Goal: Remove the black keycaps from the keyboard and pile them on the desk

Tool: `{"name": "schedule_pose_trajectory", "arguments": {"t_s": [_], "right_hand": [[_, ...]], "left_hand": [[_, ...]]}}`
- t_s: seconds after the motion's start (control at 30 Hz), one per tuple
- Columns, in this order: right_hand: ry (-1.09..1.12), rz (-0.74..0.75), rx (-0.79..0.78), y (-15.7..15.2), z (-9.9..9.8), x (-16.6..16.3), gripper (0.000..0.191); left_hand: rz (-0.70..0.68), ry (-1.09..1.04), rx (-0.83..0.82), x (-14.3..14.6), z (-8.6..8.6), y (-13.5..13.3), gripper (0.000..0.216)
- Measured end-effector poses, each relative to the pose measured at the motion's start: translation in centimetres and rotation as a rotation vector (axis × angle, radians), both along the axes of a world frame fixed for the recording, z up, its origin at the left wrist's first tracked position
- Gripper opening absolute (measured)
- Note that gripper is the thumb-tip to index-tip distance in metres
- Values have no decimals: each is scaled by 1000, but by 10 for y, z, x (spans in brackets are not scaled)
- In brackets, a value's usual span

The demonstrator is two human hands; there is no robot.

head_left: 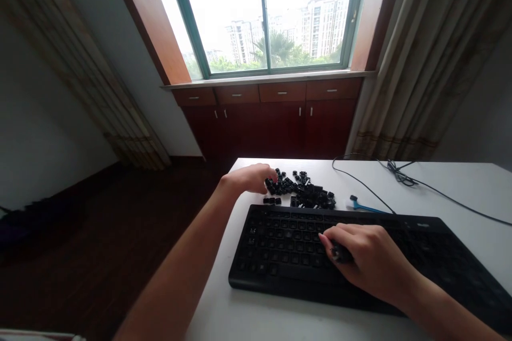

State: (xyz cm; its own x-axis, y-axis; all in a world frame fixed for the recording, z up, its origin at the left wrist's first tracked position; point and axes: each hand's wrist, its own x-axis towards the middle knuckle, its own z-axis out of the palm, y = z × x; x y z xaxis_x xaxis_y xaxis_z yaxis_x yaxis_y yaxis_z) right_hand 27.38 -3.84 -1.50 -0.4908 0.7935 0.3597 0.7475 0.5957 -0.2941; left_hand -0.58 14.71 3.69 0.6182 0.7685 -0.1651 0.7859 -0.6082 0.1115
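Note:
A black keyboard (288,258) lies at a slant on the white table, with many of its key positions bare of caps. Behind it is a heap of loose black keycaps (316,194). My left hand (254,177) reaches over the heap's left edge, fingers bent down and slightly apart, touching or just above the caps. Over the middle of the keyboard, my right hand (366,256) is curled, thumb and fingers closed round small black pieces that look like keycaps (340,252). The palm hides part of them.
A blue-handled brush (368,208) lies behind the keyboard, with a single loose keycap (353,198) beside it. The black cable (404,173) is bundled at the back right of the white table (460,192). Red cabinets (268,122) stand under the window.

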Motion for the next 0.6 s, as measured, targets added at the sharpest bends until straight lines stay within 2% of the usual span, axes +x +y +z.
{"name": "schedule_pose_trajectory", "arguments": {"t_s": [0.2, 0.43, 0.6], "right_hand": [[12, 3, -21, 0, -4, 1, 22], [24, -9, -26, 1, -5, 1, 21], [37, -7, -40, 1, -6, 0, 20]], "left_hand": [[-44, -37, 34, 3, 0, -5, 47], [-73, -59, 60, 4, 3, -11, 29], [-66, -82, 69, 2, 0, -10, 25]]}}
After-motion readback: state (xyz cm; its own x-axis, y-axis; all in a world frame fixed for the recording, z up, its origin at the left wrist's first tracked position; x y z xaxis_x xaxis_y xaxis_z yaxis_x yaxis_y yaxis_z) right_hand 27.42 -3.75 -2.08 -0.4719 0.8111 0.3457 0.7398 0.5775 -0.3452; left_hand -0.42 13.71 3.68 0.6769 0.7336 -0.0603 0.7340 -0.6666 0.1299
